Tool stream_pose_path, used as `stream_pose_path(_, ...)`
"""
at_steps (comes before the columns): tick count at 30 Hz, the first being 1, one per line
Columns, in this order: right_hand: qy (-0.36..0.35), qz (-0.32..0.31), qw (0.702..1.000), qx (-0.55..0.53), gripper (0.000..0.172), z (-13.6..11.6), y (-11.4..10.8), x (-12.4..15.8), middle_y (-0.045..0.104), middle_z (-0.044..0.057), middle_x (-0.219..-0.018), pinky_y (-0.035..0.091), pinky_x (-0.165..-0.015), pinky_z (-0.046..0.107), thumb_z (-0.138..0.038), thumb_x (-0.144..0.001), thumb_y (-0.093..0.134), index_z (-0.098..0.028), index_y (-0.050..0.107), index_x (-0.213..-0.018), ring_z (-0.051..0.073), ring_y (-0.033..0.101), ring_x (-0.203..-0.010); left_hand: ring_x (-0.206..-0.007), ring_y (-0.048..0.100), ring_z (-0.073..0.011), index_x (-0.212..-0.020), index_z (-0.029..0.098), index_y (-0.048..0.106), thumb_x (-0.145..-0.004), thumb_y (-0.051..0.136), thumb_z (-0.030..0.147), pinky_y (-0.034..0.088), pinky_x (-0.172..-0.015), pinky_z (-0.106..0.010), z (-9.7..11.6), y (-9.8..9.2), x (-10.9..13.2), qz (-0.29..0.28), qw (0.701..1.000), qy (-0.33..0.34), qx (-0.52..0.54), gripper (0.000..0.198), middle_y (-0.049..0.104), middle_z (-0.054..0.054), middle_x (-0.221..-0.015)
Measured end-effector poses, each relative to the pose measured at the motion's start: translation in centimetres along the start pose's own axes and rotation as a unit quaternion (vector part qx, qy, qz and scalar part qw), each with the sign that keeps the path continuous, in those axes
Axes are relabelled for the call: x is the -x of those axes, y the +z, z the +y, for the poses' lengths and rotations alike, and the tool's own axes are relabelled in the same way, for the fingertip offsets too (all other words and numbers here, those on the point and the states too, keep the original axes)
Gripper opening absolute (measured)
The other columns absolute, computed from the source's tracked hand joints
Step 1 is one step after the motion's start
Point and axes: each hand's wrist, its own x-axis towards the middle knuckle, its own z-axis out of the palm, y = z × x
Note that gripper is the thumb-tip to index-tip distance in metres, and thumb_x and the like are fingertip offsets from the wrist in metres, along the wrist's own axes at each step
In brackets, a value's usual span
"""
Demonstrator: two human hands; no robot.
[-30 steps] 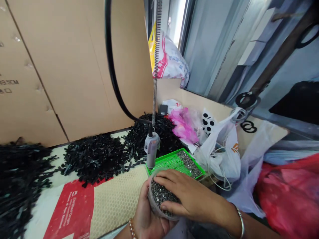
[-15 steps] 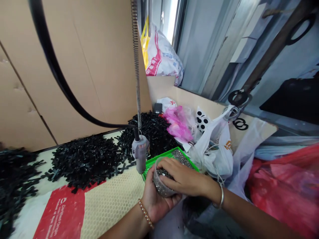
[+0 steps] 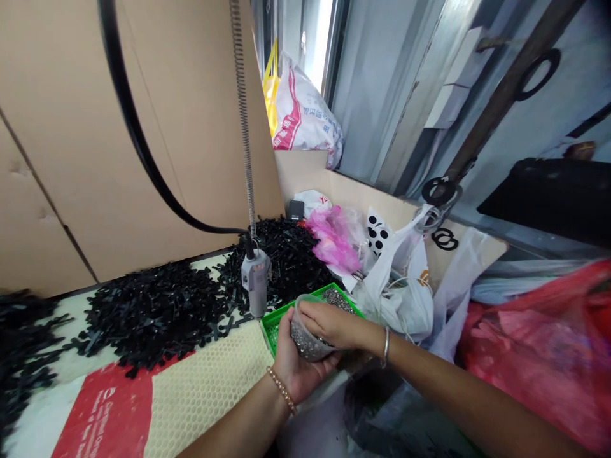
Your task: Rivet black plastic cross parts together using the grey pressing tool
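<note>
My left hand [image 3: 292, 366] is wrapped round a clear plastic cup [image 3: 301, 340], tilted to the right and partly filled with small shiny metal pieces. The fingers of my right hand [image 3: 329, 323] are curled down inside the cup's mouth; their tips, and whatever they grasp, are hidden. Just beyond the cup lies a green tray [image 3: 268, 337], with more small metal pieces [image 3: 337, 298] at its far right end. Next to the tray's left corner hangs a grey cylindrical tool [image 3: 256, 286] on a coil spring, with a black cable.
Heaps of black plastic parts [image 3: 157, 312] lie along the cardboard wall [image 3: 191, 127]. A cream honeycomb-patterned mat [image 3: 210, 381] covers the near left, beside a red printed sheet [image 3: 105, 413]. Pink plastic [image 3: 331, 238], white bags [image 3: 405, 299] and a red bag [image 3: 539, 350] fill the right side.
My right hand has curled deeper into the cup, its fingers now less visible. The cup tilts more to the right. The whole view has shifted slightly, moving the scene leftward.
</note>
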Motion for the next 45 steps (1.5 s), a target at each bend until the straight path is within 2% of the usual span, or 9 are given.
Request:
stream_pose_path(7, 0.067, -0.099, 0.968, -0.221, 0.029, 2.8, -1.6, -0.9, 0.041, -0.003, -0.07, 0.034, -0.049, 0.021, -0.039, -0.098, 0.035, -0.018, 0.044, -0.081, 0.011, 0.038, -0.055, -0.072, 0.062, -0.0215, -0.089, 0.014, 0.062, -0.088, 0.05, 0.051, 0.049, -0.069, -0.034, 0.7, 0.4, -0.8, -0.012, 1.0, 0.002, -0.003, 0.039, 0.067, -0.008, -0.081)
stream_pose_path(12, 0.148, -0.159, 0.888, -0.405, 0.048, 4.3, -4.0, -0.7, 0.032, -0.005, -0.07, 0.015, -0.041, 0.015, -0.067, -0.084, 0.045, -0.02, 0.038, -0.083, 0.006, 0.019, -0.048, -0.075, 0.062, -0.0213, -0.095, 0.016, 0.063, -0.089, 0.049, 0.051, 0.048, -0.07, -0.034, 1.1, 0.5, -1.1, -0.034, 0.999, 0.001, -0.004, 0.038, 0.067, -0.007, -0.088)
stream_pose_path(16, 0.174, -0.164, 0.909, -0.342, 0.041, 6.1, -5.1, -0.7, 0.03, -0.006, -0.068, 0.017, -0.041, 0.015, -0.06, -0.088, 0.035, -0.02, 0.036, -0.081, 0.007, 0.019, -0.046, -0.079, 0.062, -0.023, -0.099, 0.016, 0.062, -0.087, 0.05, 0.053, 0.049, -0.07, -0.034, 1.3, 0.5, -1.0, -0.003, 1.0, -0.002, -0.014, 0.04, 0.066, -0.009, -0.094)
stream_pose_path(20, 0.212, -0.146, 0.943, -0.212, 0.032, 8.0, -4.4, -0.9, 0.041, -0.003, -0.067, 0.029, -0.044, 0.018, -0.044, -0.096, 0.034, -0.018, 0.045, -0.082, 0.009, 0.034, -0.049, -0.08, 0.061, -0.0233, -0.101, 0.018, 0.06, -0.087, 0.052, 0.052, 0.049, -0.07, -0.035, 1.6, 0.3, -1.0, 0.023, 1.0, 0.004, -0.02, 0.038, 0.065, -0.008, -0.096)
stream_pose_path(24, 0.232, -0.1, 0.967, -0.017, 0.02, 8.6, -2.4, -0.8, 0.055, 0.006, -0.075, 0.042, -0.064, 0.027, -0.024, -0.095, 0.047, -0.014, 0.054, -0.078, 0.018, 0.054, -0.072, -0.08, 0.061, -0.0236, -0.101, 0.017, 0.06, -0.087, 0.051, 0.052, 0.049, -0.07, -0.035, 1.9, -0.1, -1.2, 0.021, 0.999, 0.005, -0.027, 0.039, 0.064, -0.009, -0.096)
stream_pose_path(28, 0.227, -0.077, 0.963, 0.123, 0.015, 8.1, -0.6, -0.2, 0.061, 0.017, -0.095, 0.043, -0.08, 0.034, -0.017, -0.096, 0.048, -0.008, 0.06, -0.097, 0.028, 0.058, -0.094, -0.08, 0.061, -0.0242, -0.098, 0.017, 0.06, -0.088, 0.048, 0.053, 0.049, -0.07, -0.036, 2.0, -0.2, -1.3, 0.035, 0.999, 0.005, -0.033, 0.039, 0.065, -0.008, -0.095)
stream_pose_path(40, 0.116, -0.067, 0.961, 0.242, 0.017, 6.5, -1.5, 2.5, 0.059, 0.013, -0.103, 0.046, -0.082, 0.034, -0.018, -0.097, 0.048, -0.011, 0.061, -0.106, 0.025, 0.06, -0.091, -0.078, 0.063, -0.0247, -0.095, 0.017, 0.062, -0.088, 0.048, 0.05, 0.052, -0.067, -0.037, 2.2, 0.2, -0.5, 0.044, 0.999, 0.023, -0.014, 0.036, 0.067, -0.009, -0.093)
stream_pose_path(42, 0.077, -0.066, 0.967, 0.235, 0.019, 5.9, -0.8, 3.4, 0.059, 0.013, -0.111, 0.042, -0.094, 0.037, -0.021, -0.097, 0.049, -0.013, 0.061, -0.109, 0.025, 0.056, -0.104, -0.079, 0.064, -0.0255, -0.096, 0.017, 0.062, -0.088, 0.047, 0.05, 0.052, -0.068, -0.038, 2.3, 0.3, -0.3, 0.037, 0.999, 0.034, -0.012, 0.037, 0.067, -0.01, -0.094)
stream_pose_path(45, -0.029, -0.063, 0.976, 0.206, 0.03, 5.6, 0.9, 5.1, 0.054, 0.011, -0.129, 0.022, -0.111, 0.049, -0.033, -0.096, 0.054, -0.018, 0.057, -0.122, 0.026, 0.042, -0.126, -0.082, 0.064, -0.0268, -0.098, 0.017, 0.062, -0.088, 0.046, 0.051, 0.053, -0.067, -0.039, 2.5, 0.4, -0.2, 0.032, 0.998, 0.051, -0.016, 0.038, 0.067, -0.012, -0.098)
